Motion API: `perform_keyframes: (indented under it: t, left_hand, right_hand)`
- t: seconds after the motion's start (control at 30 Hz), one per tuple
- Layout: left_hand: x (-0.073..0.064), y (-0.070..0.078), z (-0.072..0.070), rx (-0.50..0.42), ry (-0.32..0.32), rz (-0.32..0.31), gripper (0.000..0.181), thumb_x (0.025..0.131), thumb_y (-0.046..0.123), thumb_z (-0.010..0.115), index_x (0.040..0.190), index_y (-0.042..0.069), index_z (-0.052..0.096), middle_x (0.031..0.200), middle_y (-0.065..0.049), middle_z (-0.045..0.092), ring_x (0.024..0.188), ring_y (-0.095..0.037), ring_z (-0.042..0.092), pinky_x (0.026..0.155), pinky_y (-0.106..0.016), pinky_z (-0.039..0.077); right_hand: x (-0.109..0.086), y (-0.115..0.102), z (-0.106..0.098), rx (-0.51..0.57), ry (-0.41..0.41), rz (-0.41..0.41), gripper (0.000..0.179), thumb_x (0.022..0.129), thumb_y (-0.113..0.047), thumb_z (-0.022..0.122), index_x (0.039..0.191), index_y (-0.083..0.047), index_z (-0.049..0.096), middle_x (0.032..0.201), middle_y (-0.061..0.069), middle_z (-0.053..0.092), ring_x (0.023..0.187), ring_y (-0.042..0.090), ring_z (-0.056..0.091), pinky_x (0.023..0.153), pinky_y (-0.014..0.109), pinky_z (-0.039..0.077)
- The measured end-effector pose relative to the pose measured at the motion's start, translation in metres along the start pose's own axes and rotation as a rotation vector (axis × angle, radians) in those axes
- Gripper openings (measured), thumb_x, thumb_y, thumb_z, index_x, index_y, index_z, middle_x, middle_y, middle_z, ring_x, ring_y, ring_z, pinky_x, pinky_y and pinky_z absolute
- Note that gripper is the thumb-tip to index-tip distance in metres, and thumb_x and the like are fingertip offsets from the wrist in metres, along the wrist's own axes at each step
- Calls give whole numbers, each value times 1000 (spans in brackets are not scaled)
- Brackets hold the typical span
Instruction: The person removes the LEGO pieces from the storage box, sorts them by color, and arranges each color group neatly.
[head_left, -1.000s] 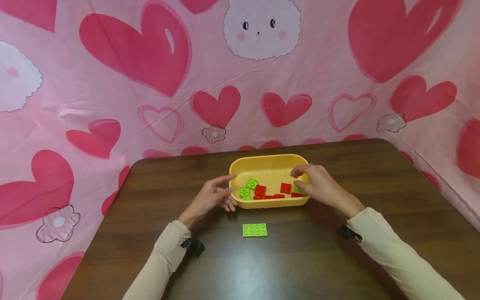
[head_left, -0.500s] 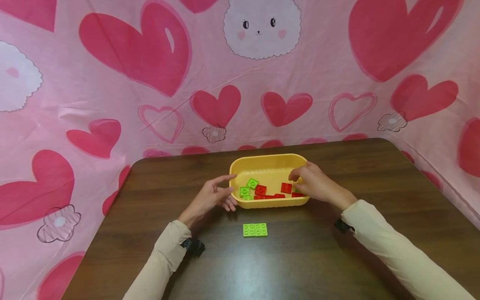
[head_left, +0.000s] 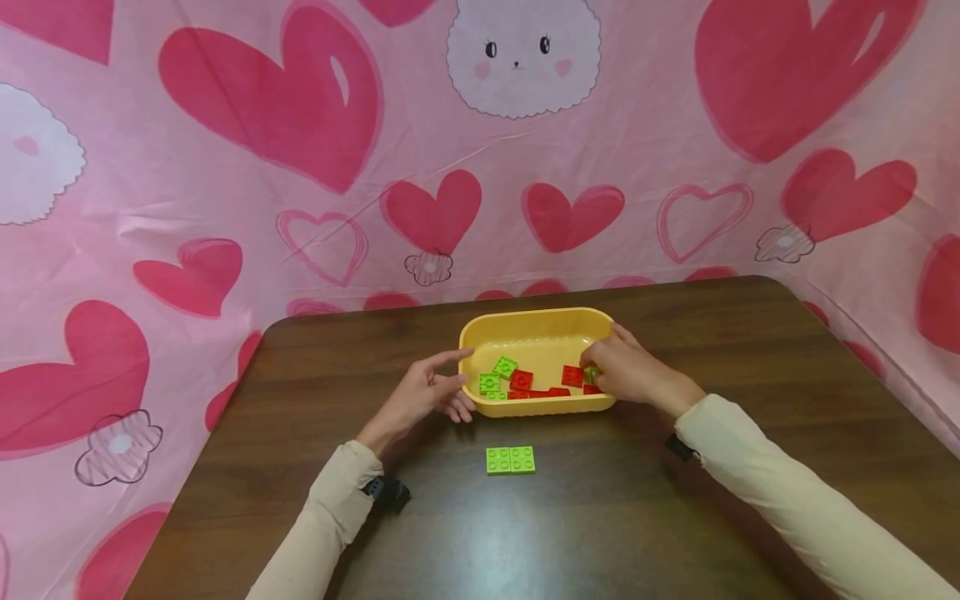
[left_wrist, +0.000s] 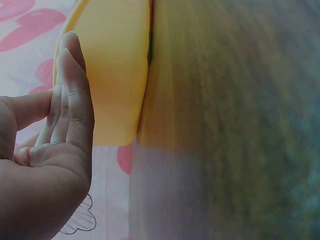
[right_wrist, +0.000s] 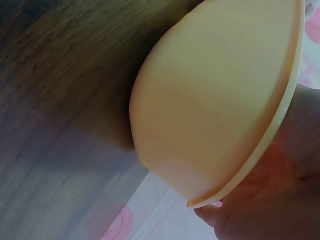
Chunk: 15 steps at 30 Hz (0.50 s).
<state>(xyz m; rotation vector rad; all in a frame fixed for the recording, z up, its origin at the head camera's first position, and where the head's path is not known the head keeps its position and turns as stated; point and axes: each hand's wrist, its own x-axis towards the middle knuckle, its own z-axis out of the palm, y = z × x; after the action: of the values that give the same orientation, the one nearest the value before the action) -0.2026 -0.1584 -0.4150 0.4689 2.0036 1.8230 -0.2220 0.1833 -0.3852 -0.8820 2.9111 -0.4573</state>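
A yellow bin (head_left: 536, 323) stands toward the back of the table, with several green and red toy building bricks inside. At its left end my left hand (head_left: 412, 398) touches the rim, and in the left wrist view its fingers (left_wrist: 75, 107) lie nearly straight along the outer wall. My right hand (head_left: 633, 368) reaches over the right end, fingers bent down beside a green brick (head_left: 591, 375) and a red brick (head_left: 572, 376). Whether it grips the green brick I cannot tell. In the right wrist view the bin's wall (right_wrist: 215, 95) hides the fingertips.
Two green bricks (head_left: 510, 460) lie side by side on the brown wooden table (head_left: 420, 550) in front of the bin. More bricks, such as a green brick (head_left: 505, 367) and a red brick (head_left: 521, 380), lie in the bin's left half. A pink heart-patterned cloth (head_left: 420, 108) hangs behind.
My right hand has moved a little left and down into the bin, and its thumb and index finger have come closer together by the green brick. The left hand has stayed put.
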Motion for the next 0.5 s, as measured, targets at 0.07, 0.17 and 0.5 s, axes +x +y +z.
perform_keyframes:
  t: [0.07,0.17,0.5]
  left_hand:
    - [0,0,0,0,1,-2,51,103,9,54,151,6,39,85,-23,73,68,-28,72,63,-35,61]
    - [0,-1,0,1,5,-3,51,103,7,54,151,6,39,85,-23,72,68,-28,72,63,-36,61]
    - [0,-3,0,-8,-2,7,51,102,8,55,151,5,39,85,-22,73,68,-28,72,64,-36,61]
  right_hand:
    - [0,-1,0,-13,-12,6,23,78,5,67,98,-3,76,97,9,74,108,35,65,116,66,9]
    - [0,-2,-1,-32,-33,25,24,78,5,68,99,-3,76,99,10,74,106,35,65,117,65,9]
    - [2,-7,-5,-119,-36,36,20,72,5,73,90,-3,74,86,7,72,91,31,67,116,64,16]
